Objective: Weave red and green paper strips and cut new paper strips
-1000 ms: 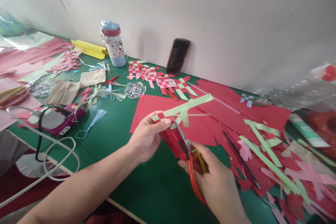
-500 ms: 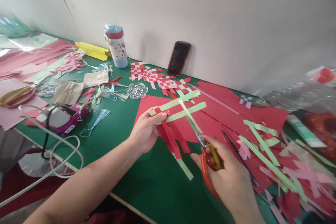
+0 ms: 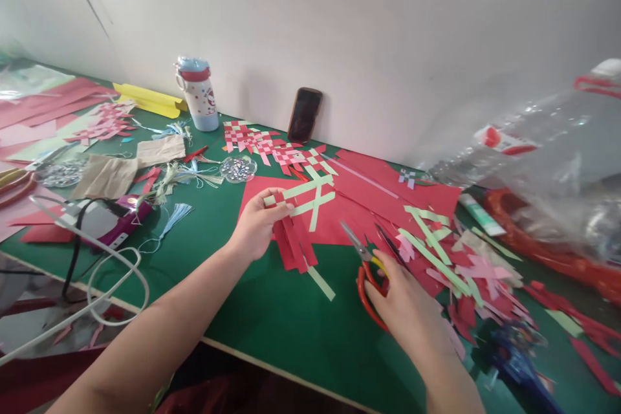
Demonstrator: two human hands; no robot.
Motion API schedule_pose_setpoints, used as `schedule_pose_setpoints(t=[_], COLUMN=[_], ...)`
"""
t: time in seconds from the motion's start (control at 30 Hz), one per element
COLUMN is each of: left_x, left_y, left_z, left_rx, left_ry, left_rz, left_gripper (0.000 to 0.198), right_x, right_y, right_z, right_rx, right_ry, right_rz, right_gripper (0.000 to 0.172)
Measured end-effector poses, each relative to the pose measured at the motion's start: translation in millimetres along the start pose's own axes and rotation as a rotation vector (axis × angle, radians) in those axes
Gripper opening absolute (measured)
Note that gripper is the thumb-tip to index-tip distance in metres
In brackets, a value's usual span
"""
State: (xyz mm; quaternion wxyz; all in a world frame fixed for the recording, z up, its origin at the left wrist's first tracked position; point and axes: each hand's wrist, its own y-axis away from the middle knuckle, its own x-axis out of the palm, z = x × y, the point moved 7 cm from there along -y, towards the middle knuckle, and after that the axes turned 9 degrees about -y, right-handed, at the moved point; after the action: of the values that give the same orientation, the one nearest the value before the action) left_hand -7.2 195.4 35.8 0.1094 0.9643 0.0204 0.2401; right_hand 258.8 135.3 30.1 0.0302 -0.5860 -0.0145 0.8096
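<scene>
Between the thumb and fingers of my left hand (image 3: 257, 223) is a piece of woven paper strips (image 3: 294, 242), red and pale green, its loose ends sticking out to the right and downward. My right hand (image 3: 400, 297) is closed around the handles of a pair of scissors (image 3: 361, 252) with red and yellow grips. Their blades point up and left, apart from the strips. A pale green strip (image 3: 316, 210) crosses the woven piece's green ends. Beneath lies a red paper sheet (image 3: 252, 197) on the green table (image 3: 291, 343).
Cut paper scraps (image 3: 466, 272) and a blue tool (image 3: 519, 362) lie on the right. Finished-looking woven pieces (image 3: 262, 142), a phone (image 3: 305, 115) and a bottle (image 3: 200, 96) stand or lie by the wall. A white cable (image 3: 143, 278) loops at left, beside a purple box (image 3: 126, 220).
My right hand has drawn the scissors down and away from the green strips. The woven piece stays in my left hand. The view has turned to the right.
</scene>
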Motion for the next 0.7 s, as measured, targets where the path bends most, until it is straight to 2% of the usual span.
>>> schedule_pose_setpoints(t=[0.13, 0.23, 0.3, 0.37, 0.43, 0.5, 0.57, 0.7], left_x=[3.0, 3.4, 4.4, 6.7, 9.5, 11.3, 10.4, -1.9], left_y=[2, 3, 4, 5, 7, 8, 7, -2], left_z=[0, -2, -4, -5, -4, -2, -1, -7], left_rx=[0.013, 0.019, 0.023, 0.028, 0.033, 0.042, 0.058, 0.120], left_ry=[-0.050, -0.062, -0.060, -0.051, -0.038, -0.024, -0.010, 0.045], left_rz=[0.036, 0.047, 0.061, 0.084, 0.107, 0.119, 0.113, 0.042], left_gripper=[0.041, 0.042, 0.042, 0.041, 0.041, 0.041, 0.039, 0.031], right_x=[-1, -12, -21, -19, -5, 7, 12, 11], right_y=[6, 3, -4, -14, -24, -33, -37, -25], right_z=[11, 22, 31, 44, 65, 84, 92, 85], right_rx=[-0.100, -0.135, -0.084, 0.005, 0.055, 0.043, 0.026, 0.018], right_ry=[0.132, 0.113, -0.059, -0.406, -0.806, -0.943, -0.926, -0.760], right_rz=[0.101, 0.127, 0.072, 0.066, 0.168, 0.239, 0.251, 0.265], right_gripper=[0.045, 0.037, 0.036, 0.043, 0.054, 0.054, 0.049, 0.035])
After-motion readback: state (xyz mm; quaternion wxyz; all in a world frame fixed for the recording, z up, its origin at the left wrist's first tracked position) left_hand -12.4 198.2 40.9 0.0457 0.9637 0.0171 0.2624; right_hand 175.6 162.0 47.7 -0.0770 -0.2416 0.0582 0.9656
